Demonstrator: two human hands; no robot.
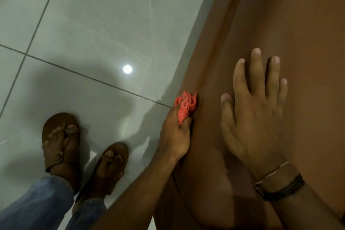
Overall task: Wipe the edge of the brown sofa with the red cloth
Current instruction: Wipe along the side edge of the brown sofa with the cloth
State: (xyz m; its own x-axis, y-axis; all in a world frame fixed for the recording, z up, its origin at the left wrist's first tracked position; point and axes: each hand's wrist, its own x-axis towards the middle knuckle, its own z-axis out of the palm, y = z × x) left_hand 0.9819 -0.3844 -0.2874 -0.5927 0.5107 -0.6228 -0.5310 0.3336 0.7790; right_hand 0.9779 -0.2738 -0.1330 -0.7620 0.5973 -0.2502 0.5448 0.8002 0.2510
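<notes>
The brown sofa (298, 24) fills the right side of the view, its edge running from the top centre down toward the bottom middle. My left hand (176, 134) grips the bunched red cloth (185, 106) and presses it against the sofa's outer edge, where the side drops to the floor. My right hand (255, 117) lies flat on the sofa's top surface with fingers spread, just right of the cloth. Two bands circle its wrist.
A glossy grey tiled floor (93, 33) covers the left side, with a ceiling light reflected in it. My two feet in brown sandals (61, 140) stand at the lower left, close to the sofa's base, below blue jeans.
</notes>
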